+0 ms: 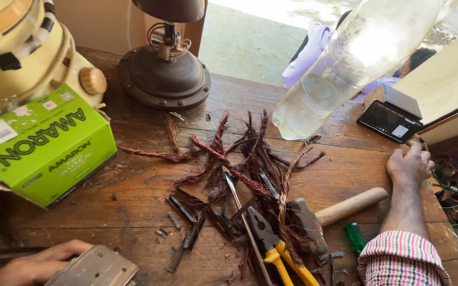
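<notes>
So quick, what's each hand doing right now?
Left hand: fingers resting on a flat grey block, not clearly gripping it.
Right hand: loosely curled at the table edge beside a phone, holding nothing.

Left hand (pixel 35 265) at seven o'clock is cut off by the bottom edge, fingers partly hidden behind a grey plate (pixel 97 269). Yellow pliers (pixel 274 246) handles run out of frame at six o'clock.

Left hand (pixel 35 265) lies low at the tabletop's near-left corner, fingers extended. Right hand (pixel 410 165), checked sleeve at the forearm, rests loosely curled at the right edge.
</notes>
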A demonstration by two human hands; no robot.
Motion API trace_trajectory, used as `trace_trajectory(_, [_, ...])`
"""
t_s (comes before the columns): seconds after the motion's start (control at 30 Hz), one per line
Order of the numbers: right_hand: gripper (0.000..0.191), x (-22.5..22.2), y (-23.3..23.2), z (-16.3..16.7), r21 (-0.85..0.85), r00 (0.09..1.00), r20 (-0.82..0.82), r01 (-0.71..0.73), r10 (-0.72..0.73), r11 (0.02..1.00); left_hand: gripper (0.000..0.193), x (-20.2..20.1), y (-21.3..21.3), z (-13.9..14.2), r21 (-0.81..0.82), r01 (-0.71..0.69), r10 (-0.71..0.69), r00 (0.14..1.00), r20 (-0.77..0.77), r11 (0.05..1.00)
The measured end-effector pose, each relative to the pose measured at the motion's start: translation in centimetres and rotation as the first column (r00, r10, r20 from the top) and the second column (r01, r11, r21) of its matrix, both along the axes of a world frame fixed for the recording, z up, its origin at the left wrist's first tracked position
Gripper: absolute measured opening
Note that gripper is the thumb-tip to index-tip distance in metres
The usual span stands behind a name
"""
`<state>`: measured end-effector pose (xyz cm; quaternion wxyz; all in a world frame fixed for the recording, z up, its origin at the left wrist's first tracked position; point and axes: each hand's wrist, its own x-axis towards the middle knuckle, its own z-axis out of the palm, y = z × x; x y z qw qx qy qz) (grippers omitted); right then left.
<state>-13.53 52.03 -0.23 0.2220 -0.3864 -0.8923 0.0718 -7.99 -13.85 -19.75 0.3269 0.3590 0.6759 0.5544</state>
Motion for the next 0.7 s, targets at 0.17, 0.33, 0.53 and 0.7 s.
trace_trajectory(0.17, [0.056,0.5,-0.3,0.6,0.053,0.999,-0.012,-0.036,0.037,0.998,0.06,-0.5,1.1,2.0,0.365,0.085,-0.103,0.994,0.031,0.927])
trace_trajectory(0.33, [0.051,1.5,-0.5,3.6,-0.054,0.964,0.039,-0.261,0.263,0.964,0.045,1.2,2.0,4.4,0.084,-0.141,0.147,0.986,-0.074,0.986])
trace_trajectory(0.53, [0.024,3.4,-5.5,5.9,-0.289,0.855,-0.27,-0.51,0.442,0.81,0.032,2.7,3.9,8.5,0.121,-0.284,0.288,0.958,-0.016,0.951])
trace_trajectory(0.7, [0.019,7.8,-14.9,5.8,-0.113,0.515,-0.599,-0.812,0.613,0.572,0.031,2.9,4.4,11.0,0.226,-0.174,0.193,0.979,-0.062,0.959])
